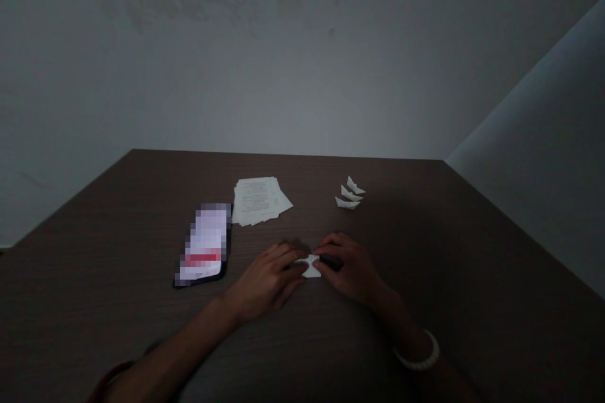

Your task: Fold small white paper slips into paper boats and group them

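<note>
Pinching a small folded white paper (311, 266) from both sides, the left hand (267, 283) and the right hand (350, 267) hold it in a narrow grip, their fingers closed on its opposite ends and covering much of it, so its exact fold is hard to read. The paper sits low near the middle of a dark wood-grain table (118, 277), toward the person's edge; the dim light does not show whether it touches the tabletop or is lifted just off it. A white beaded bracelet (418, 352) circles the right wrist. Ahead and to the right, well apart from the hands, three small paper boats (350, 194) lie clustered together. Ahead and to the left is a loose stack of printed sheets (259, 201), slightly fanned, with the text too small to read. Just beside that stack, nearer the left hand, lies a dark-edged phone (204, 245) at a slant, its screen pixelated apart from pale and red patches. Beyond the table's far edge rises a plain grey wall (302, 88).
</note>
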Motion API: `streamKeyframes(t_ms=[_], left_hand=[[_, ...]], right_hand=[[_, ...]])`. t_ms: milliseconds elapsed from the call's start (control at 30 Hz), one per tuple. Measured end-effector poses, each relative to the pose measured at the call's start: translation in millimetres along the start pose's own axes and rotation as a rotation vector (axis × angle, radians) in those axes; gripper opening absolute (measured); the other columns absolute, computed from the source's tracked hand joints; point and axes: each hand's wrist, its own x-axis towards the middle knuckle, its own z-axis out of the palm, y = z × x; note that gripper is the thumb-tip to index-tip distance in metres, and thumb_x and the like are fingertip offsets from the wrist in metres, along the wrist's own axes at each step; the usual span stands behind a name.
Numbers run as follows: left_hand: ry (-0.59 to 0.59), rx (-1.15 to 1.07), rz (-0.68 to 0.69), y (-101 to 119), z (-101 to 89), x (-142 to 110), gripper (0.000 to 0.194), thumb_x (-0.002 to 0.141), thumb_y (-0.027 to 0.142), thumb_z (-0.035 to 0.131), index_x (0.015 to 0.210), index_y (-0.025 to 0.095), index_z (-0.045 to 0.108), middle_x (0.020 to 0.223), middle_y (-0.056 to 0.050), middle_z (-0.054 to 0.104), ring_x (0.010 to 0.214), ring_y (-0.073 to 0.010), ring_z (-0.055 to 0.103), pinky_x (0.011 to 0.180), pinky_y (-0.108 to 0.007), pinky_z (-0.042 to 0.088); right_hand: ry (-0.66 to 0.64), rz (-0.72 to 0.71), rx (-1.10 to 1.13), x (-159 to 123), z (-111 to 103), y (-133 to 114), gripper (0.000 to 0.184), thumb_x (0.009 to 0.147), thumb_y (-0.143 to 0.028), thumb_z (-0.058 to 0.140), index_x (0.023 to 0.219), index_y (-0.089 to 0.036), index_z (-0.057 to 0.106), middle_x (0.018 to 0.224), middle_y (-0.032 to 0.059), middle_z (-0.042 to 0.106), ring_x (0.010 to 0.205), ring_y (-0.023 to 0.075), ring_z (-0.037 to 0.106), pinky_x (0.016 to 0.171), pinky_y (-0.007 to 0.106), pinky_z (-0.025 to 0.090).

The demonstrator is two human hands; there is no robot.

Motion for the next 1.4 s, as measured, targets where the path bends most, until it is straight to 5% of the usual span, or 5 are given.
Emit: streamKeyframes(t_ms=[1033, 1400], left_hand=[[-0.008, -0.075, -0.013, -0.3, -1.3, 0.9, 0.017, 0.093, 0.017, 0.053, 0.097, 0.016, 0.07, 0.118, -0.01, 0.062, 0.11, -0.0238, 0.055, 0.091, -0.042, 0.05], [-0.041, -0.018, 0.024, 0.8, 0.3, 0.7, 0.021, 0.095, 0.015, 0.049, 0.105, 0.014, 0.068, 0.127, -0.01, 0.061, 0.117, -0.0267, 0.052, 0.093, -0.044, 0.051]], right_hand=[[-0.01, 0.001, -0.039, -0.9, 0.9, 1.1, 0.019, 0.081, -0.019, 0.069, 0.098, -0.027, 0.071, 0.096, 0.0027, 0.065, 0.09, 0.0176, 0.06, 0.078, 0.03, 0.048], [-0.02, -0.007, -0.045, -0.3, 0.2, 0.1, 0.017, 0.083, -0.02, 0.068, 0.098, -0.026, 0.071, 0.097, 0.003, 0.065, 0.09, 0.0176, 0.059, 0.079, 0.031, 0.048]])
